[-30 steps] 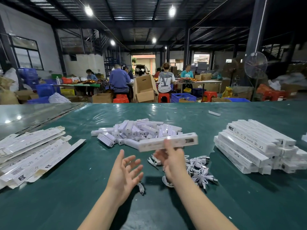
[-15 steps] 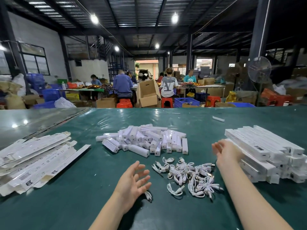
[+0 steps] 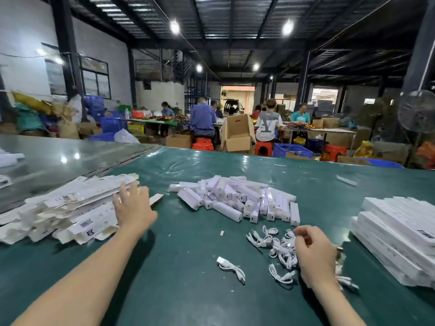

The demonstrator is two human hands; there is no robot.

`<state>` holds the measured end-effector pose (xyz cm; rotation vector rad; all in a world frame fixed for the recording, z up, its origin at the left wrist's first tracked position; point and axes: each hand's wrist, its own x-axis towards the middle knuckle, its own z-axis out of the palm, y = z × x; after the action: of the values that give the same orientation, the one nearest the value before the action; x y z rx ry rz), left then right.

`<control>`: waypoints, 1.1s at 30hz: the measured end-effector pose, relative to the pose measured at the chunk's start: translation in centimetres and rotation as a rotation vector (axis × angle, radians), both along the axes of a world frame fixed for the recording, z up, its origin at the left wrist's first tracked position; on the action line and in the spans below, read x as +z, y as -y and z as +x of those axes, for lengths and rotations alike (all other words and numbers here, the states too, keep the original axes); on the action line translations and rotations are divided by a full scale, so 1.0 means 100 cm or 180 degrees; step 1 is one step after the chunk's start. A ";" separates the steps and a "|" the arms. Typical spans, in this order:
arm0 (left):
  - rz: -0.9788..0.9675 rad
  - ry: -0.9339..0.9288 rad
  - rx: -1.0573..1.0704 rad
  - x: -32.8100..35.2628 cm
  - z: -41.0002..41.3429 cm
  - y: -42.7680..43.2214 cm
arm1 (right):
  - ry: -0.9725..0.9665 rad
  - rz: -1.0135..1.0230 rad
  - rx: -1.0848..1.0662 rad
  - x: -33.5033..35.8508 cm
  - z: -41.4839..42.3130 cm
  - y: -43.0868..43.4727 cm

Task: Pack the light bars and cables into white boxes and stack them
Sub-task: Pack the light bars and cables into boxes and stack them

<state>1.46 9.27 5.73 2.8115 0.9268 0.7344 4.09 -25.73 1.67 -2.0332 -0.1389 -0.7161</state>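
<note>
Left hand (image 3: 134, 208) spread flat on flat boxes (image 3: 70, 208); right hand (image 3: 314, 252) curled over cables (image 3: 280, 248), grip unclear; light bars (image 3: 235, 198) heaped on tabletop (image 3: 188, 290); risk: tangled cables lifting together, loose boxes sliding.

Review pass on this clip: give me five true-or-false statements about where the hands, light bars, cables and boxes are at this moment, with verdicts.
1. The left hand touches the pile of flat boxes. True.
2. The light bars lie in a loose heap mid-table. True.
3. The right hand holds a light bar. False: it is down at the cables, with no bar in it.
4. The packed boxes are stacked on the left. False: they are stacked on the right.
5. A single cable lies apart from the cable pile. True.
</note>
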 end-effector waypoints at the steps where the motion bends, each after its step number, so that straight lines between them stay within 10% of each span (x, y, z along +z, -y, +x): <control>1: 0.0157 -0.0336 0.0119 -0.002 -0.003 -0.016 | -0.0008 -0.0142 0.0078 -0.002 0.000 0.000; 13: -0.1312 -0.1163 0.0695 -0.011 -0.031 -0.113 | 0.0054 -0.0338 0.0292 -0.006 -0.001 0.001; 33: -0.0766 -0.1016 0.0351 -0.037 -0.033 -0.091 | -0.0213 -0.0170 0.0345 -0.002 -0.009 0.000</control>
<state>-1.87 18.37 2.02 2.7214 1.1379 0.1653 3.18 -25.74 1.48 -2.0807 -0.2298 -0.5817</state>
